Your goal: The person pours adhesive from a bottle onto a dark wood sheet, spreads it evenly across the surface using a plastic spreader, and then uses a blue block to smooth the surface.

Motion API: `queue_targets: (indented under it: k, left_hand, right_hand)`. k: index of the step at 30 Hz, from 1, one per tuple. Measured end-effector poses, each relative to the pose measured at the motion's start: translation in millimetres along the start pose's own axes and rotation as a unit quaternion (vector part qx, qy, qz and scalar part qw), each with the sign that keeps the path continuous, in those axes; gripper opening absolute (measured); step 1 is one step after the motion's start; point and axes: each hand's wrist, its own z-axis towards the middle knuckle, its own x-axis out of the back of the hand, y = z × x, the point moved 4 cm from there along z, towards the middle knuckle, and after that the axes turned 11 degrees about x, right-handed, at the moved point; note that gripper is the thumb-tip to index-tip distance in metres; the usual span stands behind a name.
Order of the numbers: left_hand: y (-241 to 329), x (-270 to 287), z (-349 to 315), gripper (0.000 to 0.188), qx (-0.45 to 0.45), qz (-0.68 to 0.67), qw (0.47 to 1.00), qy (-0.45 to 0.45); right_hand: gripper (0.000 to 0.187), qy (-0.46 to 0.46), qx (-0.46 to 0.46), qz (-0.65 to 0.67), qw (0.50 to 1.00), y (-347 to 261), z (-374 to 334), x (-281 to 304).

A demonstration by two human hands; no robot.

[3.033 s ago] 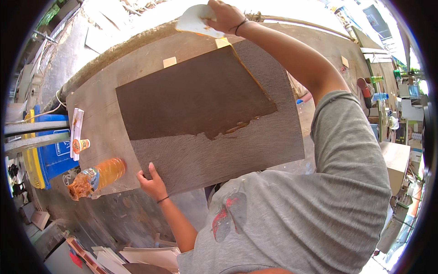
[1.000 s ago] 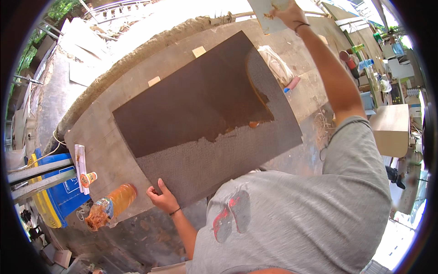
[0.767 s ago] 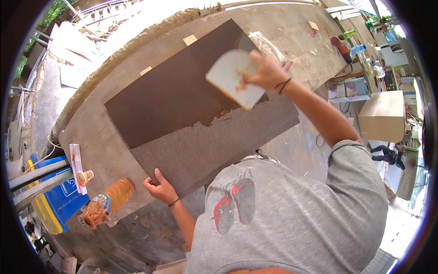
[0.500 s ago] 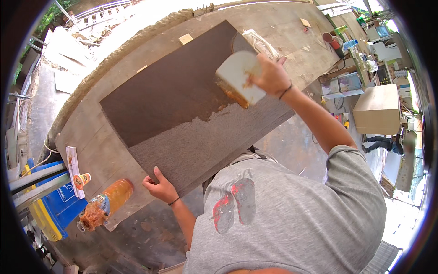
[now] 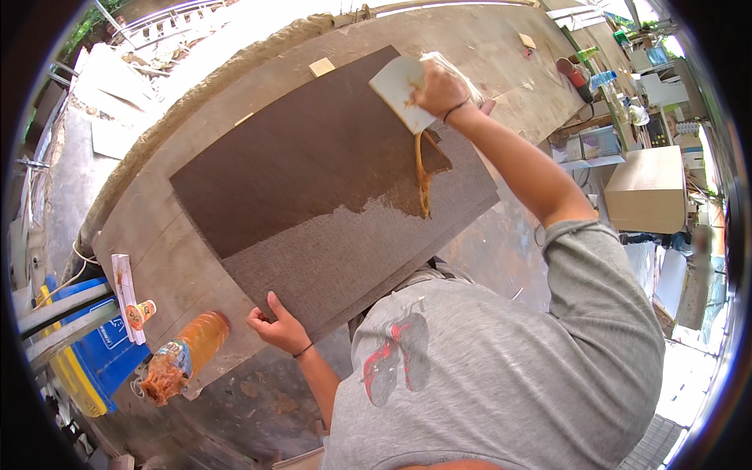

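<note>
A brown sheet [image 5: 345, 270] lies at an angle on the worktable; its far part carries a dark wet coat [image 5: 290, 164], and the near strip is lighter and rough. My right hand [image 5: 442, 88] is closed on a white flat spreader [image 5: 398, 92], smeared with brown, over the sheet's far right part. From the spreader's lower edge a strand of amber glue [image 5: 423, 176] runs down onto the sheet, where the coat ends raggedly. At the sheet's near left edge rests my left hand [image 5: 282, 327], thumb stretched out and apart from loosely bent fingers.
A plastic bottle of amber liquid [image 5: 200, 341] lies near left, by a paper cup [image 5: 141, 315] and a blue and yellow bin [image 5: 98, 352]. White cloth [image 5: 458, 74] sits behind my right hand. Small wood blocks [image 5: 321, 67] lie past the sheet. A pale box [image 5: 646, 188] stands right.
My right hand has moved the spreader away from me and slightly left, tilting it. A glue strand now trails beneath it, and the coat reaches farther right. My left hand stays almost still.
</note>
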Motion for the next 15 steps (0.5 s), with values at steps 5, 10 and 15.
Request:
queue_targets:
  k: [5, 10, 15]
  left_hand:
    - [2.3, 1.8, 0.6, 0.045, 0.008, -0.004, 1.000, 0.003]
    - [3.6, -0.5, 2.4, 0.045, 0.012, 0.003, 1.000, 0.001]
    - [-0.6, -1.0, 1.7, 0.046, 0.010, -0.001, 1.000, -0.003]
  right_hand:
    - [0.052, 0.029, -0.052, -0.044, 0.997, 65.6, 61.3, 12.5]
    - [0.054, 0.225, -0.045, -0.033, 0.973, 71.2, 47.4, 87.2]
    - [0.048, 0.184, 0.061, 0.063, 0.979, -17.8, -60.6, 114.9]
